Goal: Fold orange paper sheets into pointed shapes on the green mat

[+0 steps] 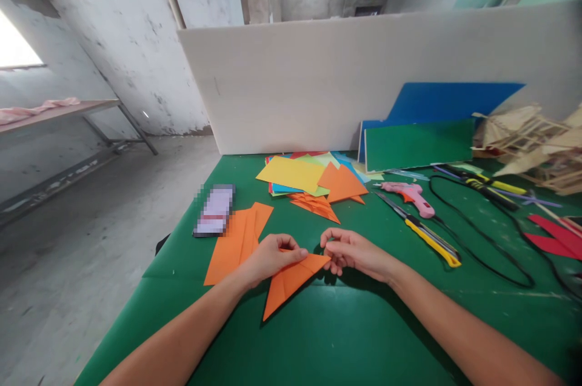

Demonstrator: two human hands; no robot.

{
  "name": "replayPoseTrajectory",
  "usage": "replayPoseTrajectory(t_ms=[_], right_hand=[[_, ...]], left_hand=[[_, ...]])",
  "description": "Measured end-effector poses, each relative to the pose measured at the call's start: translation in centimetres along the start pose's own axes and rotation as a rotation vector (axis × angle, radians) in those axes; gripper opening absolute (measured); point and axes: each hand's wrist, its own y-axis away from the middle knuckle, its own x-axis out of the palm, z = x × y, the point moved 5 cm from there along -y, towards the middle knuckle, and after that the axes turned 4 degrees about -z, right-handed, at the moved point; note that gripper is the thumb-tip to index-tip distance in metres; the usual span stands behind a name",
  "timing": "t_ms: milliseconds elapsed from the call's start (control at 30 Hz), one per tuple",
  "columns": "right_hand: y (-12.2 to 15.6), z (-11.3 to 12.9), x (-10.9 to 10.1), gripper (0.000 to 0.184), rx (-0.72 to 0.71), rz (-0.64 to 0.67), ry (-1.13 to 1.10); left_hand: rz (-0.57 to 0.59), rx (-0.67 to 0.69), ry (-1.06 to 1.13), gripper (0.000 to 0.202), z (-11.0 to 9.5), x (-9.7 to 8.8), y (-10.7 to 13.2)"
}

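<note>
A folded orange paper triangle (288,286) lies on the green table mat (364,331), the left hand (273,257) pinching its top edge, the right hand (352,251) nipping its right tip with curled fingers. An uneven pull could skew the crease or tear that point

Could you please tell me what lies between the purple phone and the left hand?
A creased orange sheet lies between the phone and the left hand, head view.
</note>
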Motion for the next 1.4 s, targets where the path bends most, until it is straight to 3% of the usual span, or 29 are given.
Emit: replayPoseTrajectory(t_ms=[200,433,967,1400], right_hand=[[0.2,0.5,0.2,0.021,-0.066,0.078,-0.094],[0.3,0.5,0.7,0.031,-0.103,0.120,-0.103],[0.0,0.8,0.2,0.019,-0.245,0.022,-0.149],[0.2,0.9,1.2,0.017,-0.207,0.096,-0.116]], left_hand=[[-0.028,-0.016,0.143,0.049,0.0,0.0,-0.1],[0.024,-0.107,0.385,0.050,0.0,0.7,0.2],[0.068,0.003,0.239,0.049,0.0,0.6,0.1],[0.134,0.012,0.179,0.048,-0.4,0.9,0.6]])
